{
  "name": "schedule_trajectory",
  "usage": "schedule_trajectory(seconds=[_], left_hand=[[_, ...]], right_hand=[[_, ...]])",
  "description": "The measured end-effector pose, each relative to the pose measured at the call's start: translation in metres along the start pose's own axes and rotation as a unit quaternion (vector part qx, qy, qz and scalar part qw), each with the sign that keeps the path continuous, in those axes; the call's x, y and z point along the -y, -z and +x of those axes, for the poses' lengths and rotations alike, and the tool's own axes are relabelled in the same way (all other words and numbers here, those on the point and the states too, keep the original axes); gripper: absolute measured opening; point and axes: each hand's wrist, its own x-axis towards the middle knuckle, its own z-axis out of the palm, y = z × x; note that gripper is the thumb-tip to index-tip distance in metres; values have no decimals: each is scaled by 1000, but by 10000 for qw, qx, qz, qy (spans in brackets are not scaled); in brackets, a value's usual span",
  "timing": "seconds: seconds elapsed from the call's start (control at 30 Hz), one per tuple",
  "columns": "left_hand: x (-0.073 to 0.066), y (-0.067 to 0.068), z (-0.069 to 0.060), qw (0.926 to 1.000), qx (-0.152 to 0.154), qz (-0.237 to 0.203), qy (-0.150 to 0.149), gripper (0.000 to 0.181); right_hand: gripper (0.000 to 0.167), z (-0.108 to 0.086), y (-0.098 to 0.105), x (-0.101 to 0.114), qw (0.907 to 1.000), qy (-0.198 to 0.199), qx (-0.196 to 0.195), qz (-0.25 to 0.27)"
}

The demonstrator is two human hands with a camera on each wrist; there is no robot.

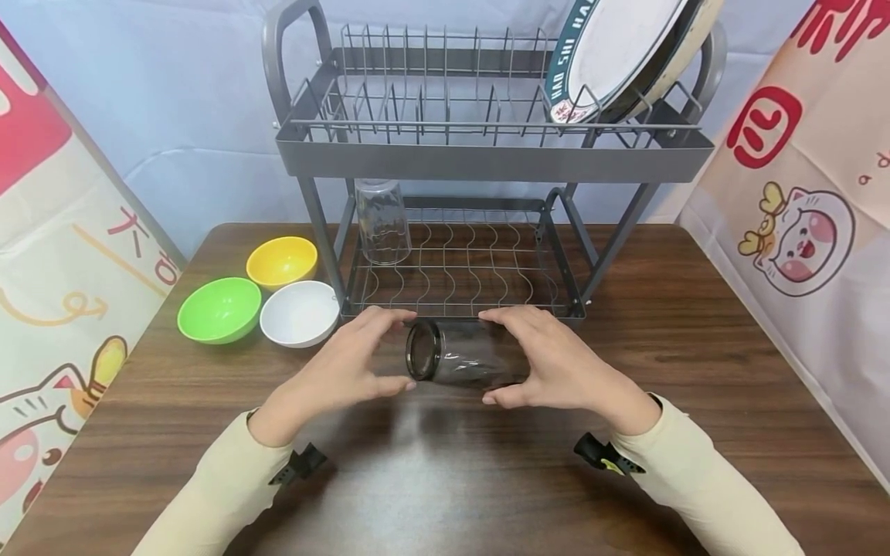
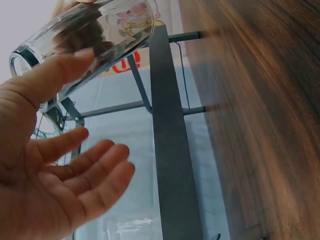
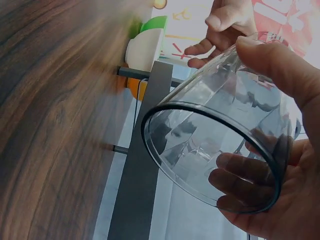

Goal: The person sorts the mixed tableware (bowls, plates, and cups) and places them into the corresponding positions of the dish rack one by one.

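Note:
A dark, see-through drinking glass [image 1: 466, 355] lies sideways in the air in front of the rack, its thick base toward the left. My right hand [image 1: 556, 363] holds it near the mouth end; in the right wrist view the thumb is on one side of the glass [image 3: 200, 107] and the fingers on the other. Beside the base is my left hand [image 1: 348, 363], fingers loosely bent and spread. The left wrist view shows its thumb overlapping the glass [image 2: 100, 35], while the other fingers stand apart from it. Whether that thumb touches cannot be told.
Behind the hands stands a grey two-tier dish rack [image 1: 487, 164]. Plates [image 1: 612, 62] lean at its upper right; a clear glass [image 1: 384, 224] stands on the lower shelf. Yellow [image 1: 281, 261], green [image 1: 219, 310] and white [image 1: 300, 313] bowls sit left on the wooden table [image 1: 417, 479].

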Motion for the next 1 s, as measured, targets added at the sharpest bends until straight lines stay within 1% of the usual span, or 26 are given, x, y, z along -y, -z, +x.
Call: schedule_trajectory(seconds=[0.1,0.27,0.37,0.47,0.53,0.63,0.77,0.9,1.0], left_hand=[[3,0,0,9996,-194,124,139,63],[8,0,0,9973,-520,99,519,45],[13,3,1,9937,-700,18,871,36],[21,5,2,9879,-825,-87,1313,30],[26,7,2,9831,-913,-173,1577,27],[34,10,1,9763,-1039,-162,1891,25],[43,11,0,9678,-1157,47,2235,26],[48,13,0,9605,-1156,153,2527,28],[50,14,1,9563,-1123,203,2694,30]], right_hand=[[89,-1,0,-1,9998,-126,-9,158],[90,-3,1,-2,9984,-390,32,404],[90,-4,1,-2,9970,-524,35,561],[89,-3,1,-1,9959,-588,-40,688],[88,-3,1,-2,9949,-611,-127,789],[86,-3,0,-3,9927,-663,-288,971],[85,-3,-1,-4,9874,-835,-429,1274],[85,-2,-2,-5,9786,-1087,-520,1665],[83,-1,-3,-7,9705,-1183,-592,2017]])
